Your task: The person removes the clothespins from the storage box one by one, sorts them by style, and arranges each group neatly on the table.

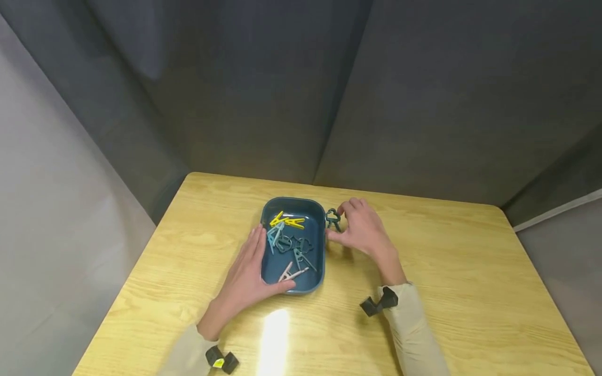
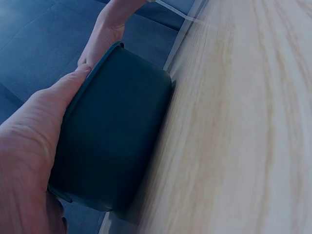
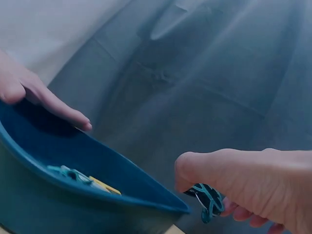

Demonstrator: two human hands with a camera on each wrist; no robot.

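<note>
We are pinching a dark green clip (image 1: pixel 333 219) with our right hand (image 1: pixel 364 230) just beside the tray (image 1: pixel 316 282), our left hand (image 1: pixel 246 274) resting flat-fingered against it.

Light wooden table (image 1: pixel 451 271), glare patch near front edge; dark grey padded walls (image 1: pixel 423 94) behind.

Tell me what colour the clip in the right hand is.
Dark teal clip, clearest in the right wrist view.
</note>
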